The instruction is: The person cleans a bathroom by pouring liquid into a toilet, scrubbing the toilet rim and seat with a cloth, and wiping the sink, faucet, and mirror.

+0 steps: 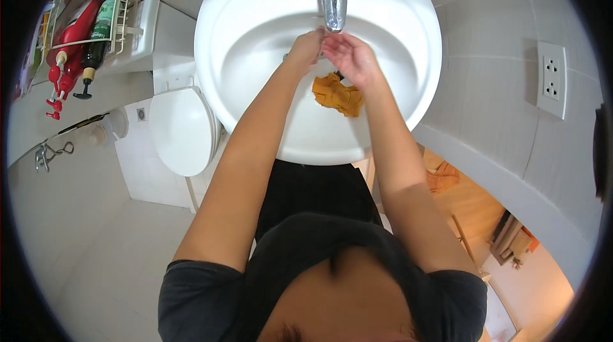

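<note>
Both my hands are under the spout of a chrome faucet over a white ceramic washbasin. My left hand is turned edge-on beneath the spout, its fingers partly hidden. Close beside it, my right hand has its palm turned up and its fingers loosely curled, with nothing seen in it. A crumpled mustard-yellow cloth lies wet-looking in the basin, just below the right hand. Near the cloth's upper edge a small dark piece shows, partly covered by the hand. Whether water is running is hard to tell.
Left of the basin stands a toilet with its white lid down. Above it, a white wire rack holds red pump bottles and a green-labelled dark bottle. A wall socket is at the right.
</note>
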Action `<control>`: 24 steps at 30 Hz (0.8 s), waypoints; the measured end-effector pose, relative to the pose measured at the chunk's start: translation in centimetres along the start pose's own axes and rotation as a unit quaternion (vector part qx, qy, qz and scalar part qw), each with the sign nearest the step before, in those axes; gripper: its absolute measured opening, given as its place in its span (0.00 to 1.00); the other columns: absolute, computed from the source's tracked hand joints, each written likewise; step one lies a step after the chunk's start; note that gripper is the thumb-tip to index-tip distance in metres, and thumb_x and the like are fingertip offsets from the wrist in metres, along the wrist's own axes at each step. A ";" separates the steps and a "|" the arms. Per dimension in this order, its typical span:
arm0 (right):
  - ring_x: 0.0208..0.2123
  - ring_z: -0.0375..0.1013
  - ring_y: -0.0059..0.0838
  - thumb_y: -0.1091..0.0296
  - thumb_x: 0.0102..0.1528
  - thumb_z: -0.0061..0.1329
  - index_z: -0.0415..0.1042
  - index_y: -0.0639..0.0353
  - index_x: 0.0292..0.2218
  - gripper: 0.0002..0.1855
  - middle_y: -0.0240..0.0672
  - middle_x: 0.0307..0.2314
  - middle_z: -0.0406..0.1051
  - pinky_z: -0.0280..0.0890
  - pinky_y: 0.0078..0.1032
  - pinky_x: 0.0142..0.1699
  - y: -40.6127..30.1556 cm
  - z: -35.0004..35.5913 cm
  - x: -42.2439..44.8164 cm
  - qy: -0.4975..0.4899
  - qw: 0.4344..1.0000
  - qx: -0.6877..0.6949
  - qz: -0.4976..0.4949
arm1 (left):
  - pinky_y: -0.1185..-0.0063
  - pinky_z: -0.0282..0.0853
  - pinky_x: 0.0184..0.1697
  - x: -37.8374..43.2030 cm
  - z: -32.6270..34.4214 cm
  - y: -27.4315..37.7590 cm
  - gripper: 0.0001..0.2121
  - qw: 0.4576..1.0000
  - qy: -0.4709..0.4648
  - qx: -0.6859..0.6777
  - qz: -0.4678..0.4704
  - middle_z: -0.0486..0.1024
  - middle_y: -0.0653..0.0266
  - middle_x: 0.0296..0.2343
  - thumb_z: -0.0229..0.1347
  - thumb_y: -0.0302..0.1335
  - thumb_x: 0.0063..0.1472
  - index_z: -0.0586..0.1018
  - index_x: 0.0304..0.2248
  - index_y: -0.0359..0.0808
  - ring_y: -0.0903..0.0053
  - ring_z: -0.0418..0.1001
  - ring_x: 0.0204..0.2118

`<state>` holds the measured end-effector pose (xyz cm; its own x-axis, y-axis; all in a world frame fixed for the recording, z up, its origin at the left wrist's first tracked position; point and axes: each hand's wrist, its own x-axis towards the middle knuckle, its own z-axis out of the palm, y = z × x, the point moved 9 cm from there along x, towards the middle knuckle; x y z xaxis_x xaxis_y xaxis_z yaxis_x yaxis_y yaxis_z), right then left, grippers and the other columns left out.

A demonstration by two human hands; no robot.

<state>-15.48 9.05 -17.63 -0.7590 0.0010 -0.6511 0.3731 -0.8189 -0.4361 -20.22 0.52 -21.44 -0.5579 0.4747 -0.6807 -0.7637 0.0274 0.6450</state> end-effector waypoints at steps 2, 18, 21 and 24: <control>0.36 0.73 0.36 0.63 0.61 0.36 0.67 0.73 0.41 0.18 0.48 0.35 0.70 0.72 0.27 0.44 0.8 2.7 1.7 -0.035 0.999 -0.011 0.025 | 0.87 0.54 0.23 0.2 -2.2 -0.4 0.09 0.999 0.028 -0.041 0.004 0.64 0.75 0.21 0.44 0.34 0.64 0.73 0.35 0.40 0.87 0.57 0.20; 0.30 0.75 0.34 0.67 0.56 0.41 0.69 0.71 0.37 0.14 0.43 0.29 0.72 0.73 0.25 0.35 -1.2 1.7 2.1 -0.072 0.993 -0.092 0.033 | 0.71 0.67 0.43 -1.1 6.2 -5.9 0.17 0.737 -0.054 0.651 0.172 0.70 0.52 0.39 0.58 0.34 0.51 0.72 0.40 0.37 0.64 0.71 0.41; 0.28 0.73 0.28 0.68 0.57 0.42 0.71 0.64 0.37 0.11 0.36 0.26 0.72 0.68 0.25 0.34 0.0 3.0 0.9 -0.120 0.910 -0.393 0.051 | 0.73 0.66 0.44 2.1 3.7 -9.4 0.14 0.877 -0.053 0.467 0.097 0.68 0.53 0.42 0.56 0.33 0.53 0.71 0.38 0.37 0.69 0.69 0.44; 0.27 0.70 0.27 0.69 0.56 0.43 0.73 0.56 0.38 0.09 0.32 0.27 0.71 0.65 0.26 0.35 1.6 6.6 -3.6 -0.123 0.678 -0.723 -0.060 | 0.75 0.65 0.43 1.9 1.2 -6.9 0.16 0.848 -0.064 0.435 0.298 0.67 0.59 0.41 0.55 0.32 0.56 0.69 0.42 0.38 0.75 0.67 0.44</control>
<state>-15.68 3.94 -11.93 -0.8295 -0.2226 -0.5122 0.3000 0.5959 -0.7449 -15.56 2.31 -26.77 -0.6775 0.7226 -0.1371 0.2000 0.3603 0.9111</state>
